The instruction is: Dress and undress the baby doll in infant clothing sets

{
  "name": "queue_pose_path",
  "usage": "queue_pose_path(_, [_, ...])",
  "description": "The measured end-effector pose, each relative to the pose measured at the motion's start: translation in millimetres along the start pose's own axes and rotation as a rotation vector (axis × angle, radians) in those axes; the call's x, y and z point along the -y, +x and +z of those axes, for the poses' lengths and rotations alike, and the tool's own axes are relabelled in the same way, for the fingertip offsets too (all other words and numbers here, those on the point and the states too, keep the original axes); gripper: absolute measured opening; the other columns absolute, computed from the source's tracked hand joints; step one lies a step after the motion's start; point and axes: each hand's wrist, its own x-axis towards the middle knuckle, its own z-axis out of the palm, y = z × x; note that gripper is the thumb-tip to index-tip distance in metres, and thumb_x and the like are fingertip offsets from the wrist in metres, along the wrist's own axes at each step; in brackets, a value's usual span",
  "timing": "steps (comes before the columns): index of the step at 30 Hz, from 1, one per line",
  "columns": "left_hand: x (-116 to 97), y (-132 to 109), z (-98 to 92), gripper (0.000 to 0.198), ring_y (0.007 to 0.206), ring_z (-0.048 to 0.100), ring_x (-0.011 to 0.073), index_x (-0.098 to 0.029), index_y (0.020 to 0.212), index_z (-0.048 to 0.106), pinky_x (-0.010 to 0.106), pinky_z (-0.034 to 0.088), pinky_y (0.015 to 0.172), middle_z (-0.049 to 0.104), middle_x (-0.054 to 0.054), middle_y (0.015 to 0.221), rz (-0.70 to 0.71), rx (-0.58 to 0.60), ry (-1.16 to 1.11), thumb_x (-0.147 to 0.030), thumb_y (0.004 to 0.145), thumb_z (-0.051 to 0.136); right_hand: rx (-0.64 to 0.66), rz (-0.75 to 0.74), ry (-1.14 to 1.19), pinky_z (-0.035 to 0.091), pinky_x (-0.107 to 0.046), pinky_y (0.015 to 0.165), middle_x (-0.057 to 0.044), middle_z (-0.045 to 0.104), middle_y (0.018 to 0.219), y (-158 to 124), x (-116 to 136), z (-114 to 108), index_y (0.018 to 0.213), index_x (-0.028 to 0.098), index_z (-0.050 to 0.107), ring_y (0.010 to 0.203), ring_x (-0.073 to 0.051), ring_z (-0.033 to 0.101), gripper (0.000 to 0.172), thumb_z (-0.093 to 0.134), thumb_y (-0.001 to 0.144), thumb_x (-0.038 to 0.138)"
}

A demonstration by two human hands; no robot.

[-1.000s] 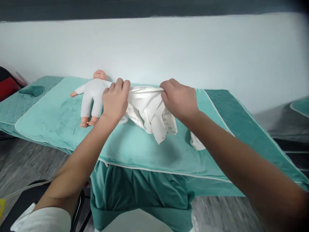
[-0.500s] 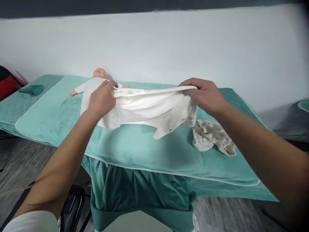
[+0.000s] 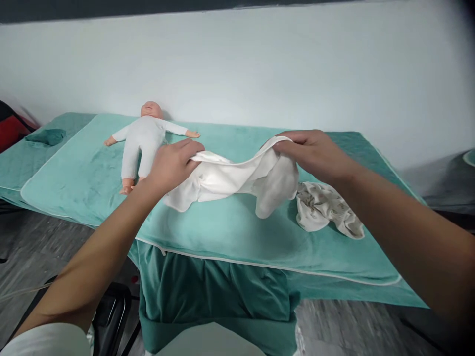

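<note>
My left hand [image 3: 171,164] and my right hand [image 3: 310,150] each pinch an end of a white baby garment [image 3: 230,179], which sags between them just above the teal mat [image 3: 222,222]. A baby doll [image 3: 143,138] in a white suit lies on its back on the mat, to the left of my left hand. A second, crumpled printed garment [image 3: 326,210] lies on the mat below my right wrist.
The mat covers a table draped in darker teal cloth [image 3: 215,296] that stands against a pale wall. A folded teal cloth [image 3: 46,136] lies at the far left, with a red and black object [image 3: 9,131] beyond it. A dark chair [image 3: 111,311] stands at the lower left.
The garment has been spread out wide between my hands, then lowered toward the mat with my hands drawn closer again. The doll is now uncovered in view.
</note>
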Motion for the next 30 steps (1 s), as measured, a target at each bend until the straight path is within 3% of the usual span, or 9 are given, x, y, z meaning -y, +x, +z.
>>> queue_pose_path(3, [-8,2,-2.5,0.026,0.099,0.069,0.0211,-0.019,0.103,0.071,0.032,0.052,0.086,0.076,0.005,0.105,-0.071,-0.058,-0.188,-0.028,0.094,0.048,-0.024,0.044,-0.038,0.043,-0.028,0.062,-0.002,0.063,0.074,-3,2,2,0.071,0.019,0.067,0.071,-0.017,0.056,0.037,0.064,0.086,0.052])
queue_pose_path(6, [-15,2,-8.4,0.03,0.101,0.068,0.0194,-0.019,0.11,0.07,0.031,0.054,0.089,0.076,0.003,0.108,-0.177,-0.125,-0.329,-0.028,0.098,0.044,-0.155,0.039,-0.134,0.043,-0.029,0.062,-0.002,0.065,0.077,-4,5,6,0.072,0.019,0.067,0.073,-0.018,0.058,0.03,0.06,0.088,0.043])
queue_pose_path(8, [-15,1,-11.0,0.032,0.105,0.067,0.0187,-0.021,0.117,0.067,0.031,0.055,0.092,0.075,0.002,0.115,-0.203,-0.201,-0.354,-0.027,0.1,0.041,-0.244,-0.06,-0.235,0.047,-0.031,0.068,-0.003,0.071,0.088,-4,5,8,0.083,0.021,0.072,0.083,-0.021,0.064,0.021,0.056,0.09,0.033])
queue_pose_path(12, [-1,-2,-10.5,0.033,0.115,0.065,0.0196,-0.023,0.123,0.063,0.036,0.052,0.103,0.071,0.003,0.121,-0.147,-0.37,-0.198,-0.019,0.098,0.041,-0.383,-0.321,-0.504,0.052,-0.04,0.091,-0.007,0.076,0.11,-1,-1,9,0.107,0.023,0.075,0.105,-0.026,0.068,0.037,0.044,0.089,0.016])
queue_pose_path(16, [19,-5,-6.9,0.028,0.118,0.065,0.0259,-0.023,0.116,0.063,0.04,0.052,0.096,0.069,0.007,0.116,-0.121,-0.391,0.056,-0.018,0.096,0.045,-0.463,-0.408,-0.732,0.052,-0.041,0.096,-0.011,0.076,0.112,0,-9,7,0.108,0.018,0.074,0.11,-0.027,0.068,0.041,0.038,0.088,0.014])
queue_pose_path(22, [29,-8,-8.1,0.013,0.113,0.064,0.0275,-0.021,0.102,0.061,0.039,0.053,0.092,0.066,0.009,0.111,-0.22,-0.411,0.078,-0.02,0.093,0.051,-0.464,-0.354,-0.827,0.052,-0.039,0.085,-0.011,0.076,0.105,0,-19,3,0.102,0.02,0.074,0.1,-0.027,0.07,0.041,0.04,0.081,0.012])
queue_pose_path(27, [28,-8,-10.3,0.01,0.103,0.064,0.0214,-0.021,0.103,0.058,0.038,0.055,0.091,0.065,0.004,0.105,-0.353,-0.42,-0.219,-0.023,0.094,0.054,-0.485,-0.271,-0.663,0.051,-0.037,0.083,-0.011,0.077,0.101,-1,-26,1,0.1,0.019,0.075,0.096,-0.027,0.069,0.039,0.042,0.08,0.017])
queue_pose_path(30, [26,-6,-13.9,0.012,0.092,0.064,0.0184,-0.023,0.105,0.058,0.034,0.055,0.084,0.065,0.002,0.096,-0.457,-0.357,-0.383,-0.028,0.095,0.055,-0.465,-0.104,-0.603,0.048,-0.035,0.075,-0.009,0.074,0.088,-3,-21,-3,0.099,0.019,0.075,0.084,-0.025,0.067,0.036,0.044,0.08,0.019])
